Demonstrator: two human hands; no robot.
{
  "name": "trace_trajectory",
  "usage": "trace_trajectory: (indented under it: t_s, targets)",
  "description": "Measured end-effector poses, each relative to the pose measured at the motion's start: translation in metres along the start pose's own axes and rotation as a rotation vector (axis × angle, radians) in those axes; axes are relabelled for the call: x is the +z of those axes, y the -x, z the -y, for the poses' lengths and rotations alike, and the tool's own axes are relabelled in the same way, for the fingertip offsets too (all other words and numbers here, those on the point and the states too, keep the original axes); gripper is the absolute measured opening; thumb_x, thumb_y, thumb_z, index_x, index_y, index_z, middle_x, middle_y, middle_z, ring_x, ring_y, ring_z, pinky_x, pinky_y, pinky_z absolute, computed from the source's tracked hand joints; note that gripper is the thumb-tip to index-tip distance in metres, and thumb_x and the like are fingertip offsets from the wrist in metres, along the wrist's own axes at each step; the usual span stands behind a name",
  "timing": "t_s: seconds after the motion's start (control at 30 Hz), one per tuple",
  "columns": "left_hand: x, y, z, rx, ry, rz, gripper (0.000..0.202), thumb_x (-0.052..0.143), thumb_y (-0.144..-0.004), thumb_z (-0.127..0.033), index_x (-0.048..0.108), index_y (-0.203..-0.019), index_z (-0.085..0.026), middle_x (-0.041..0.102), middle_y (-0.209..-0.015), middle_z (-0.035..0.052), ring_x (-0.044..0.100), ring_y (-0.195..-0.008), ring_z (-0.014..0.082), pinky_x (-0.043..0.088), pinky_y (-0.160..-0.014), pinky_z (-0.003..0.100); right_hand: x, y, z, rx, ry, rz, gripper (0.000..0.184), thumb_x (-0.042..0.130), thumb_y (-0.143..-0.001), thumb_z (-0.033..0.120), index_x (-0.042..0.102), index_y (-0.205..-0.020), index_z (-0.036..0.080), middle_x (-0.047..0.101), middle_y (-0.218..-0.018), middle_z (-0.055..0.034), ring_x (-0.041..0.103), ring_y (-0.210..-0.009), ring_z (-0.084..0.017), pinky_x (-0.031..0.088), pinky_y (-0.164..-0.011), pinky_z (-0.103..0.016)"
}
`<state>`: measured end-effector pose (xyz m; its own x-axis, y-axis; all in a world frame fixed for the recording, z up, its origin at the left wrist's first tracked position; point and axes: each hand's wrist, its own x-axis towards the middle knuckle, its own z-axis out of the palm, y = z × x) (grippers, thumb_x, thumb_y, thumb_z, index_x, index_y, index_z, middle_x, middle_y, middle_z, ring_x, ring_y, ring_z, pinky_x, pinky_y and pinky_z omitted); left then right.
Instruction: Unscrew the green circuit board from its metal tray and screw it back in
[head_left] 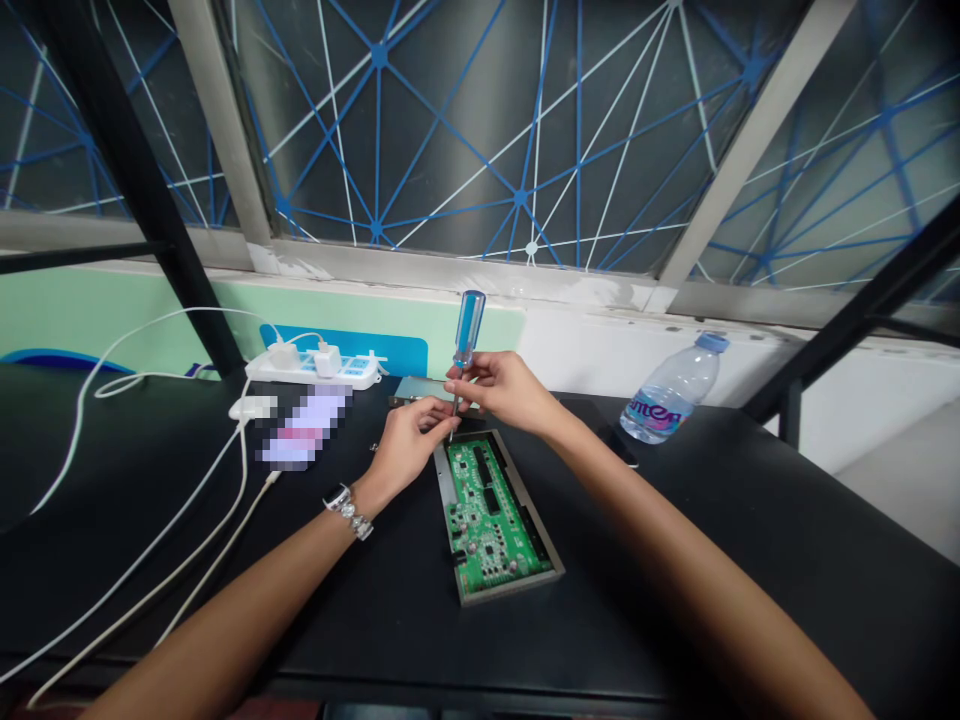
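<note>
Holding the blue screwdriver (466, 335) upright mid-frame: right hand (508, 392) fingers pinch its shank, left hand (405, 445) fingers pinch down by the tip, at the far edge of the circuit board (491, 515) on the worktop (697, 530). With a pinch that light, I reckon the tip could skip and gouge the traces.

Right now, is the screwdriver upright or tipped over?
Nearly upright: the right hand holds the screwdriver, blue handle up, tip down at the far end of the circuit board.
</note>
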<state>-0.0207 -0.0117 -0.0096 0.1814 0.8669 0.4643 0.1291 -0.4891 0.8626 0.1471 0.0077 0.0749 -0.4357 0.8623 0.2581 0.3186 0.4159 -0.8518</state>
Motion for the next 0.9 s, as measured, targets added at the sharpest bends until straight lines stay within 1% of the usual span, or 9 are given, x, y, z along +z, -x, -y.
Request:
trace_trajectory:
  t_s: [0.07,0.13,0.3,0.43,0.5,0.57,0.67,0.77,0.9]
  targets:
    - [-0.001,0.0,-0.002,-0.014,0.0,0.013,0.016,0.065,-0.085,-0.028,0.068,-0.093,-0.014,0.074,-0.091,0.0079,0.071,-0.083,0.0204,0.055,-0.078,0.032,-0.003,0.001,0.003,0.035,-0.042,0.074,0.023,0.069,-0.081,0.032,0.066,-0.095,0.014,0.071,-0.078,-0.0062,0.07,-0.065,-0.018,0.048,-0.05,-0.025]
    - [-0.001,-0.001,-0.003,-0.023,0.0,0.028,0.017,0.064,-0.086,-0.028,0.069,-0.094,-0.014,0.074,-0.093,0.0086,0.071,-0.085,0.0211,0.055,-0.08,0.032,-0.005,0.001,0.005,0.045,-0.046,0.091,0.019,0.068,-0.081,0.029,0.067,-0.091,0.013,0.071,-0.073,-0.0057,0.071,-0.063,-0.019,0.048,-0.051,-0.026]
    - [-0.002,-0.001,-0.002,-0.008,0.034,0.096,0.019,0.06,-0.089,-0.026,0.069,-0.099,-0.014,0.074,-0.101,0.0099,0.07,-0.092,0.0214,0.054,-0.087,0.034,0.001,0.002,0.001,-0.022,0.017,-0.028,0.018,0.069,-0.08,0.031,0.064,-0.075,0.015,0.068,-0.064,-0.0038,0.068,-0.055,-0.018,0.051,-0.052,-0.029]
    - [-0.002,-0.002,0.001,0.0,0.051,0.128,0.021,0.056,-0.091,-0.025,0.069,-0.105,-0.015,0.073,-0.105,0.0099,0.07,-0.095,0.0214,0.053,-0.09,0.035,0.008,0.002,-0.003,-0.045,0.089,-0.123,0.021,0.068,-0.081,0.034,0.06,-0.072,0.018,0.065,-0.062,-0.0029,0.067,-0.054,-0.017,0.049,-0.051,-0.028]
    - [-0.002,-0.002,0.003,-0.002,0.051,0.132,0.022,0.056,-0.091,-0.025,0.068,-0.107,-0.015,0.073,-0.104,0.0103,0.07,-0.095,0.0219,0.053,-0.091,0.036,0.007,0.001,-0.003,-0.061,0.107,-0.131,0.021,0.068,-0.081,0.035,0.06,-0.073,0.017,0.066,-0.066,-0.0038,0.067,-0.058,-0.017,0.05,-0.054,-0.029]
    - [-0.002,-0.002,0.004,-0.004,0.053,0.132,0.023,0.056,-0.092,-0.025,0.067,-0.108,-0.014,0.073,-0.103,0.0107,0.07,-0.094,0.0223,0.054,-0.091,0.037,0.004,0.001,-0.001,-0.086,0.116,-0.105,0.02,0.068,-0.081,0.035,0.062,-0.079,0.016,0.069,-0.075,-0.0058,0.068,-0.063,-0.017,0.052,-0.059,-0.03]
    - [-0.002,-0.002,0.003,-0.004,0.05,0.135,0.023,0.055,-0.092,-0.025,0.066,-0.109,-0.014,0.073,-0.101,0.0102,0.07,-0.094,0.0222,0.054,-0.089,0.036,-0.003,0.001,0.002,-0.078,0.078,0.007,0.018,0.066,-0.081,0.031,0.064,-0.088,0.015,0.072,-0.089,-0.0082,0.069,-0.07,-0.017,0.052,-0.06,-0.029]
    - [-0.003,-0.001,0.001,0.004,0.035,0.149,0.022,0.055,-0.092,-0.026,0.067,-0.107,-0.015,0.073,-0.099,0.0093,0.07,-0.093,0.0216,0.053,-0.088,0.034,-0.009,0.002,0.004,-0.046,0.008,0.096,0.014,0.063,-0.082,0.027,0.066,-0.087,0.014,0.071,-0.082,-0.0072,0.069,-0.068,-0.017,0.053,-0.06,-0.028]
    - [-0.004,-0.002,-0.001,0.01,0.016,0.156,0.022,0.054,-0.093,-0.025,0.067,-0.106,-0.014,0.073,-0.098,0.0092,0.07,-0.093,0.0211,0.052,-0.088,0.033,-0.006,0.002,0.004,-0.087,0.063,0.025,0.012,0.064,-0.081,0.026,0.066,-0.081,0.014,0.069,-0.072,-0.0047,0.067,-0.063,-0.016,0.052,-0.06,-0.028]
